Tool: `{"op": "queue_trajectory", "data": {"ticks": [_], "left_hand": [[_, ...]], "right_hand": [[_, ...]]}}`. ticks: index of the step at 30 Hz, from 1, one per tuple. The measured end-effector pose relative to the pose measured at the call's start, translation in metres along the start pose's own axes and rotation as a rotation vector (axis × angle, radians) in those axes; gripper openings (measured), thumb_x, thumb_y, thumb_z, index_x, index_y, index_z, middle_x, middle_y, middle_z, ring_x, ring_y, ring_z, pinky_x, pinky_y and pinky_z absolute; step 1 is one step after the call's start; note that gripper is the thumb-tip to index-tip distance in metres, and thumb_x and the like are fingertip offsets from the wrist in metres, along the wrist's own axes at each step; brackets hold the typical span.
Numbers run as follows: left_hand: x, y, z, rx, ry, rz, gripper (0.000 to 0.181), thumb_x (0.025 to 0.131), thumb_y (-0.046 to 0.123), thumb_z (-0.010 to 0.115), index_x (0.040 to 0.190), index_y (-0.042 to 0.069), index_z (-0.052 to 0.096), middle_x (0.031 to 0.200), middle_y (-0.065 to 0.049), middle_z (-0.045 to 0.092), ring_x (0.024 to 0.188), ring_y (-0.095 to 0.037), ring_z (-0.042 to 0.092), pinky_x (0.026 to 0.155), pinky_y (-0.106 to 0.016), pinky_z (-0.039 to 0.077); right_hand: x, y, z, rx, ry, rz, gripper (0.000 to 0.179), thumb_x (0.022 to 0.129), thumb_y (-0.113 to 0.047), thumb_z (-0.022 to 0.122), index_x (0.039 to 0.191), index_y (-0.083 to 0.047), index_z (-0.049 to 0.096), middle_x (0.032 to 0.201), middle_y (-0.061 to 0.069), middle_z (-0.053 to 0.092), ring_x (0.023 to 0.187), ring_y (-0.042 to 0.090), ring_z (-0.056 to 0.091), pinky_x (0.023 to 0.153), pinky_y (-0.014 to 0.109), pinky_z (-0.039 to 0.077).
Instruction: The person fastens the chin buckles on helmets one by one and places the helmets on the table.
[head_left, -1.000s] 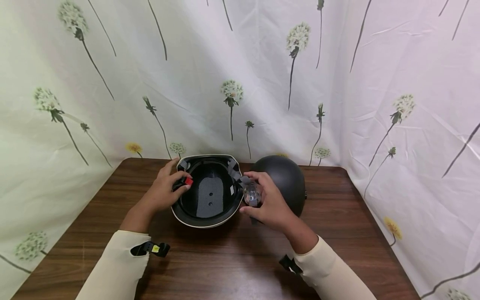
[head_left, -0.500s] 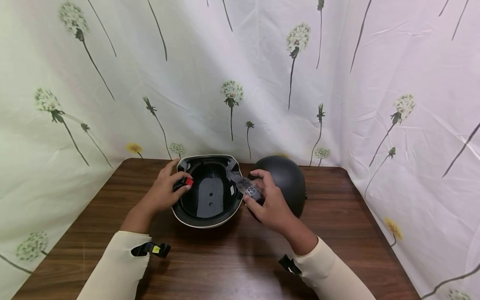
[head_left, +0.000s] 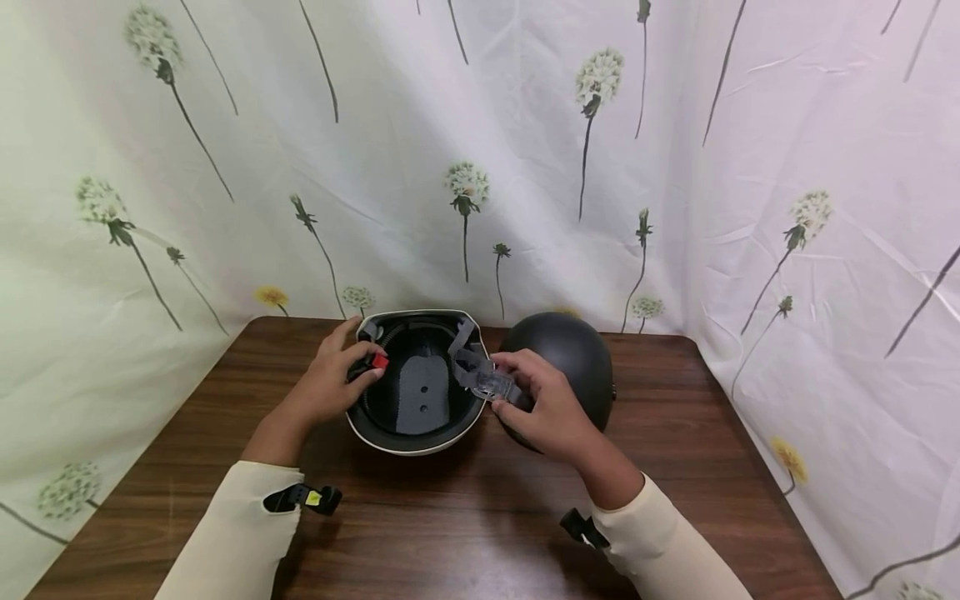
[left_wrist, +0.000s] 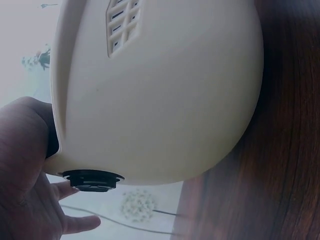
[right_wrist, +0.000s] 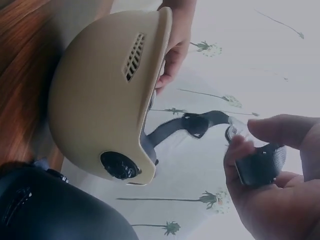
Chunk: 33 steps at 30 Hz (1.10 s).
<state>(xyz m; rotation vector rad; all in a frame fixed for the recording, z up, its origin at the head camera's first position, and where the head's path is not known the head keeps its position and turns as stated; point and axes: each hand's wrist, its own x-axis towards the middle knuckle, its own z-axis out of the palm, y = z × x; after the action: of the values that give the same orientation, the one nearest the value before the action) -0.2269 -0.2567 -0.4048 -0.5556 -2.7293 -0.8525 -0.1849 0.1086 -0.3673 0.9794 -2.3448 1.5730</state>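
Note:
A cream helmet lies upside down on the table, its black padded inside facing up in the head view. At its left rim my left hand pinches a buckle with a red part. On the other side my right hand holds the end of the grey chin strap between thumb and fingers. A clear, plastic-covered section of that strap shows beside the fingertips. The right wrist view shows a dark, squarish piece of it in the hand.
A matte black helmet rests dome up, close on the right of the cream one, partly behind my right hand. Both are on a brown wooden table. Its back edge meets a flower-printed cloth.
My right hand has shifted its grip along the chin strap, and the clear section has swung left toward the cream helmet's rim. My left hand keeps its place.

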Motion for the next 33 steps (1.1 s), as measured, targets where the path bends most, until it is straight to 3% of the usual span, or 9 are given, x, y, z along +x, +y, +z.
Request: {"op": "queue_trajectory", "data": {"ticks": [4, 6, 9, 15, 21, 23, 27, 31, 33], "left_hand": [[0.0006, 0.0012, 0.0018, 0.003, -0.001, -0.004, 0.017, 0.102, 0.019, 0.072, 0.118, 0.014, 0.071, 0.169, -0.025, 0.02, 0.153, -0.058, 0.016, 0.109, -0.08, 0.027], [0.0002, 0.0014, 0.0017, 0.004, -0.005, -0.01, 0.018, 0.102, 0.02, 0.071, 0.119, 0.014, 0.07, 0.17, -0.025, 0.02, 0.153, -0.058, 0.017, 0.109, -0.08, 0.027], [-0.0002, 0.0011, 0.0015, 0.0, -0.014, -0.022, 0.018, 0.103, 0.021, 0.07, 0.12, 0.014, 0.07, 0.17, -0.025, 0.019, 0.153, -0.058, 0.016, 0.109, -0.08, 0.027], [0.0009, -0.0011, 0.0022, -0.003, -0.015, -0.023, 0.02, 0.103, 0.02, 0.07, 0.122, 0.013, 0.069, 0.17, -0.025, 0.018, 0.153, -0.057, 0.016, 0.109, -0.079, 0.028], [0.0016, -0.0034, 0.002, -0.012, -0.026, -0.031, 0.02, 0.103, 0.02, 0.07, 0.122, 0.013, 0.068, 0.171, -0.025, 0.016, 0.154, -0.057, 0.016, 0.11, -0.079, 0.028], [0.0011, -0.0037, 0.0017, -0.012, -0.033, -0.04, 0.02, 0.103, 0.02, 0.07, 0.122, 0.013, 0.069, 0.171, -0.025, 0.016, 0.154, -0.057, 0.015, 0.11, -0.079, 0.028], [-0.0005, -0.0044, 0.0013, -0.01, -0.034, -0.054, 0.02, 0.104, 0.021, 0.069, 0.122, 0.013, 0.069, 0.171, -0.025, 0.016, 0.154, -0.057, 0.015, 0.11, -0.079, 0.028], [-0.0005, -0.0049, 0.0013, -0.018, -0.033, -0.053, 0.021, 0.104, 0.022, 0.069, 0.124, 0.013, 0.069, 0.171, -0.024, 0.016, 0.154, -0.056, 0.016, 0.11, -0.079, 0.028], [0.0002, -0.0048, 0.0019, -0.021, -0.032, -0.049, 0.021, 0.104, 0.021, 0.069, 0.124, 0.013, 0.069, 0.171, -0.024, 0.016, 0.154, -0.056, 0.016, 0.11, -0.079, 0.029]], "right_hand": [[-0.0018, -0.0015, -0.0019, 0.056, -0.044, 0.044, 0.04, 0.098, -0.009, 0.075, 0.137, -0.014, 0.068, 0.118, 0.004, 0.064, 0.076, 0.022, 0.069, 0.06, 0.034, 0.061], [-0.002, -0.0017, -0.0018, 0.042, -0.066, 0.065, 0.042, 0.099, -0.016, 0.076, 0.14, -0.017, 0.067, 0.121, 0.003, 0.067, 0.073, 0.022, 0.069, 0.059, 0.034, 0.06], [-0.0016, -0.001, -0.002, -0.013, -0.092, 0.077, 0.053, 0.097, -0.017, 0.078, 0.147, -0.019, 0.061, 0.118, 0.003, 0.07, 0.08, 0.017, 0.068, 0.069, 0.03, 0.057], [0.0007, 0.0003, -0.0042, -0.004, -0.142, 0.057, 0.067, 0.09, 0.006, 0.077, 0.149, -0.013, 0.051, 0.106, 0.008, 0.058, 0.095, 0.019, 0.06, 0.085, 0.032, 0.051], [-0.0017, -0.0009, -0.0018, 0.184, -0.143, 0.09, 0.042, 0.097, 0.003, 0.071, 0.135, -0.011, 0.06, 0.117, 0.02, 0.052, 0.083, 0.023, 0.07, 0.066, 0.038, 0.062], [-0.0023, -0.0008, 0.0002, 0.268, -0.136, 0.1, 0.034, 0.098, 0.002, 0.072, 0.128, -0.01, 0.062, 0.115, 0.019, 0.055, 0.071, 0.028, 0.072, 0.057, 0.043, 0.061], [-0.0025, 0.0006, 0.0036, 0.339, -0.148, 0.058, 0.015, 0.096, -0.001, 0.076, 0.1, -0.008, 0.064, 0.1, 0.013, 0.063, 0.067, 0.031, 0.073, 0.057, 0.045, 0.061], [-0.0022, 0.0022, 0.0051, 0.34, -0.172, -0.017, 0.026, 0.094, 0.0, 0.077, 0.076, -0.008, 0.061, 0.087, 0.01, 0.065, 0.067, 0.029, 0.07, 0.056, 0.04, 0.058], [-0.0021, 0.003, 0.0044, 0.331, -0.179, -0.033, 0.026, 0.095, 0.001, 0.076, 0.073, -0.007, 0.063, 0.085, 0.009, 0.065, 0.067, 0.026, 0.068, 0.056, 0.037, 0.056]]}}
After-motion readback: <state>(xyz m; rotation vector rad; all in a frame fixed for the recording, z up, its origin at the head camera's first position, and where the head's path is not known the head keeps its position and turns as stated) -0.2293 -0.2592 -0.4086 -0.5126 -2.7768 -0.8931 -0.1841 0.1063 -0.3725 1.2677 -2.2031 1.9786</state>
